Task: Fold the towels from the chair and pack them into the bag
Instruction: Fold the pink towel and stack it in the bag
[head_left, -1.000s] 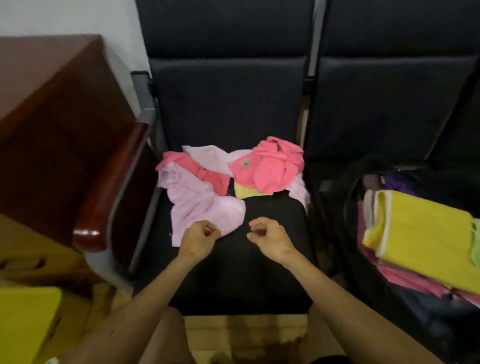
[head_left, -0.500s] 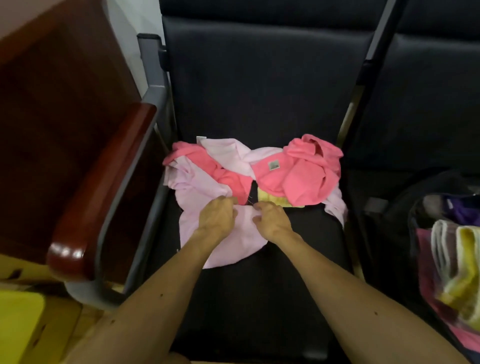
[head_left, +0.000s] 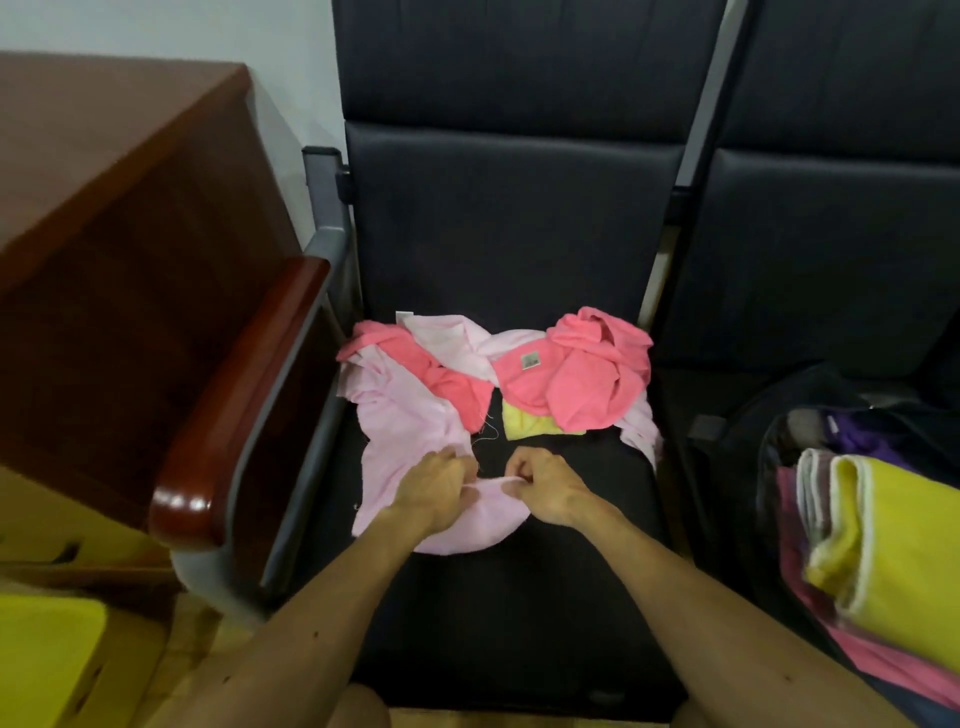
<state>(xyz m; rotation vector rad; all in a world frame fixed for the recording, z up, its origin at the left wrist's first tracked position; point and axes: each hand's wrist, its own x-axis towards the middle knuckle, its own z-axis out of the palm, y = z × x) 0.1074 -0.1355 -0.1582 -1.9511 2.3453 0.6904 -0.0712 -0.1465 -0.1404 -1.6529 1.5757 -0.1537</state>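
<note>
Arms extended forward, left hand and right hand close together, fingers pinching.

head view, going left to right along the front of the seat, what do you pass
wooden armrest → left hand → right hand → black bag → folded yellow towel in it. Both hands grip the light pink towel, which spans them, so it is left out.

The scene is dimly, evenly lit, glare spots are caught on the wooden armrest left of the chair, and straight lines are bowed and softened toward the frame edges.
</note>
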